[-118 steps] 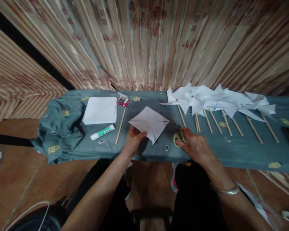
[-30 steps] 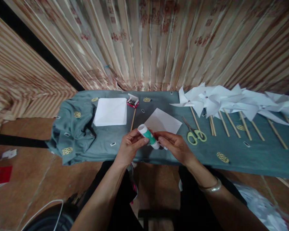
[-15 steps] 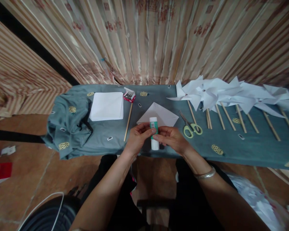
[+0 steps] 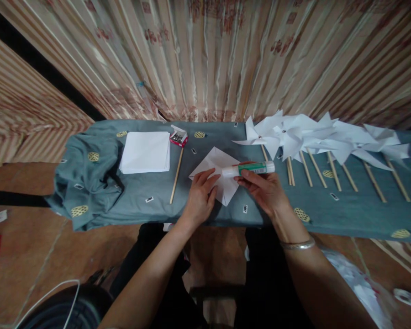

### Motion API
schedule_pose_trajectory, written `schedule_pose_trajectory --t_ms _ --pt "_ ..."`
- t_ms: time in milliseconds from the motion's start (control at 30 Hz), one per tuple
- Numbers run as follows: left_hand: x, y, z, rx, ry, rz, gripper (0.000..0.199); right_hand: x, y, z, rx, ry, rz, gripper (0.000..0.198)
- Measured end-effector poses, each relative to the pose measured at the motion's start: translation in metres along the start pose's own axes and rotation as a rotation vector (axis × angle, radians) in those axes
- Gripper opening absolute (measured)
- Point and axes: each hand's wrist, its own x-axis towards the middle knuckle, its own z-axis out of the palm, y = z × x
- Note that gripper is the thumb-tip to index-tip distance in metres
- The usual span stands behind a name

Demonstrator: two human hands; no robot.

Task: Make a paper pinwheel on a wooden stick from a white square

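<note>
My right hand (image 4: 265, 185) is wrapped round a white and green glue stick (image 4: 249, 169), held sideways with its white end pointing left. Under that end lies a square of white paper (image 4: 225, 192) with crease or cut lines running in from its corners. My left hand (image 4: 201, 194) rests at the paper's lower left, fingers apart and holding nothing. Whether the glue stick touches the paper, I cannot tell. The scissors are hidden behind my right hand.
On the left lie a stack of white paper (image 4: 145, 153), a small open box of metal pins (image 4: 179, 137) and a wooden stick (image 4: 176, 176). Several paper pinwheels (image 4: 304, 135) on sticks line the right back. The cloth-covered table (image 4: 205, 221) ends just before my knees.
Both hands held the glue stick upright before. Now my right hand alone holds it sideways, further right, and my left hand has let go and come down to the paper.
</note>
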Motion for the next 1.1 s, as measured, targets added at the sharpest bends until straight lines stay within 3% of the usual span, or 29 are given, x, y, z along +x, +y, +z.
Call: schedule_pose_trajectory --t_ms 267,467,767,1100 --pt "-0.005 0.003 0.014 0.294 -0.224 0.029 0.048 0.019 0.005 -0.016 -0.039 0.135 -0.079 0.036" --pt "-0.001 -0.003 0.017 0.35 -0.252 0.035 0.053 0.037 0.008 -0.02 -0.025 0.191 -0.03 0.036" --pt "0.0 -0.005 0.019 0.365 -0.298 0.033 0.056 0.035 0.024 -0.01 -0.486 0.174 -0.216 0.034" --pt "-0.003 -0.009 0.023 0.37 -0.282 0.04 0.064 0.032 0.029 -0.01 -0.772 0.142 -0.316 0.032"
